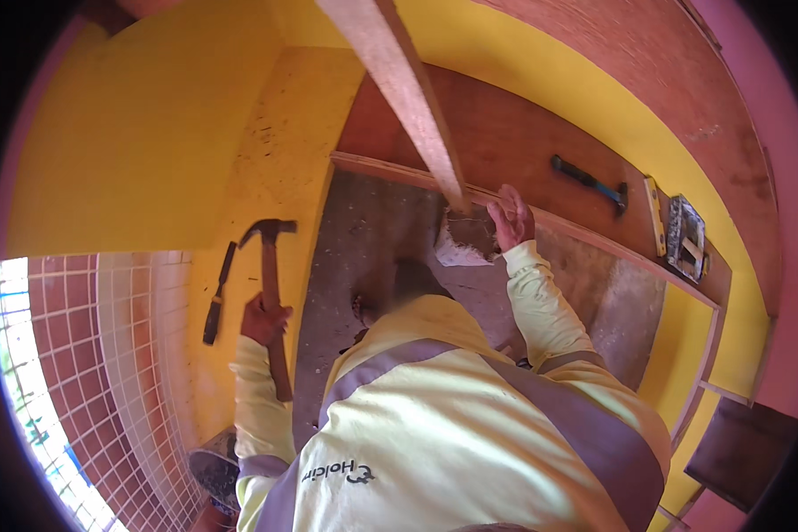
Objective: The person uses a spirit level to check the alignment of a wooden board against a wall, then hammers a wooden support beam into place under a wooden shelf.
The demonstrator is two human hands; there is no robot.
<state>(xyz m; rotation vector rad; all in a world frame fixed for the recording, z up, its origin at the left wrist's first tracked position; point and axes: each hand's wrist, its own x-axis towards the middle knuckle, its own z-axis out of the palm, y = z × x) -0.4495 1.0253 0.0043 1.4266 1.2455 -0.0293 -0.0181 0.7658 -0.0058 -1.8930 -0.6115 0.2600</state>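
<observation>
The left hand point(264, 321) is wrapped tight around the wooden handle of a claw hammer point(270, 284). The hammer stands almost straight up, with its metal head at the top and the claw pointing left. The end of the handle sticks out below the fist. The hammer is out in open air over the yellow board point(266, 177), not touching anything else.

The right hand point(511, 217) is farther away and to the right. Its fingers are pressed against the bottom end of a long pale wood strip point(399, 80). The strip slants up and to the left, all the way to the top of the picture. I cannot tell if the fingers pinch the strip or just push on it. Right beside this hand, on its left, is a small white patch point(459, 253) on the grey floor point(372, 239).

A thin wooden edge point(381, 167) runs from the left to the right, just under the right hand. Behind it lies a dark brown board point(496, 133). On that board, well to the right of the hand, rests a second hammer with a blue and black handle point(590, 183). Farther right are a yellow level point(654, 215) and a metal piece point(685, 236), side by side near the board's end.

On the left, a dark chisel point(219, 295) lies on the yellow board, near the left hand but apart from it. Past it is a wall of red and white tiles point(80, 328).

There is open room between the two hands, over the grey floor.
</observation>
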